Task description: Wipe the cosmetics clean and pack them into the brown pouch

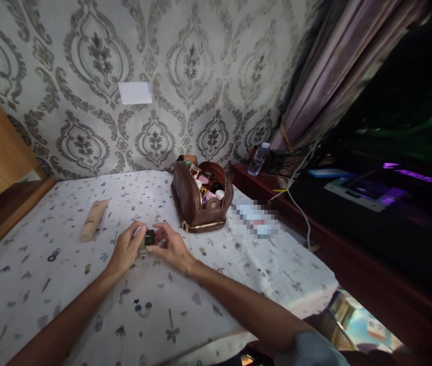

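Note:
A small dark green jar [149, 237] is held between my two hands, just above the patterned white sheet [124, 325]. My left hand [128, 246] grips its left side, thumb along the top. On its right side are the fingertips of my right hand [171, 247], thumb below and forefinger above. Beyond my hands stands a brown cosmetic bag [187, 195], unzipped and full of small bottles and jars. A beige tube [93, 219] lies on the sheet to the left of my hands.
A blurred-out flat item [257, 219] lies right of the bag. On a dark red ledge stands a clear bottle [259, 159], with a white cable [300, 203] beside it. A wooden board [0, 147] rises at the left, and a patterned wall is behind.

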Tool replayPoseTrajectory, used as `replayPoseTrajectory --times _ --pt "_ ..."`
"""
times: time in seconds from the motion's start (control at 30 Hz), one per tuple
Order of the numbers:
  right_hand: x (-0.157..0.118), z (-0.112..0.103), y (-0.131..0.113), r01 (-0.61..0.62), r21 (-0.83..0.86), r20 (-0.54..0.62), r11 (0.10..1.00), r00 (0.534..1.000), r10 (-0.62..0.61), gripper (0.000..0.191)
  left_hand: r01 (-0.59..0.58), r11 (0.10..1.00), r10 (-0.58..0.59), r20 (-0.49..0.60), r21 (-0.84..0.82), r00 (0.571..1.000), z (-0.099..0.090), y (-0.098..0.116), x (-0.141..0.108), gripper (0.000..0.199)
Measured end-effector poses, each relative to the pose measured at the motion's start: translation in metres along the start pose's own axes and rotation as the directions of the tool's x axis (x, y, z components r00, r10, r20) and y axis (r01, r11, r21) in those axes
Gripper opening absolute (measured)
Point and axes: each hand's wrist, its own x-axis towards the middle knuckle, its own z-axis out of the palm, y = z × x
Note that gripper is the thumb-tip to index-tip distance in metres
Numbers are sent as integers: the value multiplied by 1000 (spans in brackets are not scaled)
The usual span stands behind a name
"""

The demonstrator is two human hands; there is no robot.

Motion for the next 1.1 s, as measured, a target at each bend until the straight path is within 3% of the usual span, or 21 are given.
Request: replayPoseTrajectory --times 0.07,0.13,0.2,0.37,0.43,0.5,0.63,0.77,0.87,1.03,1.1 --pt "4 2 4 -143 197 62 970 989 133 58 -127 985 133 -50 120 990 -1 5 -2 33" --pt "5 3 5 -205 287 101 936 978 183 59 -172 970 185 -65 172 981 -2 7 -3 32" --pt "3 2 4 -154 257 68 954 988 142 57 -125 983 131 -35 136 991 -2 4 -2 34" --pt "-2 -2 0 129 -64 7 990 992 -129 47 131 982 -123 63 -139 990 4 -13 7 44" --pt "-1 -2 2 114 -62 -20 992 993 -116 54 185 955 -185 22 -232 983 8 -17 7 47" --pt "1 -1 5 26 10 -51 1000 998 -25 65 227 924 -239 -2 -307 971 13 -17 6 50" --pt "8 0 9 -33 79 -31 996 999 35 50 230 869 -281 -54 -438 958 22 -14 3 54" --pt "10 -2 3 -56 214 -50 975 996 68 44 123 881 -160 -43 -456 986 22 -13 1 51" --pt "10 -4 -3 -61 340 -130 938 985 112 41 4 921 -42 -87 -390 995 15 -12 2 47" --pt "13 -7 -2 -75 443 -197 893 964 179 50 -176 972 162 -94 -158 982 7 -8 -2 46" --pt "15 -8 0 -74 435 -199 897 964 176 50 -291 956 288 -80 -31 954 8 -7 -6 44"
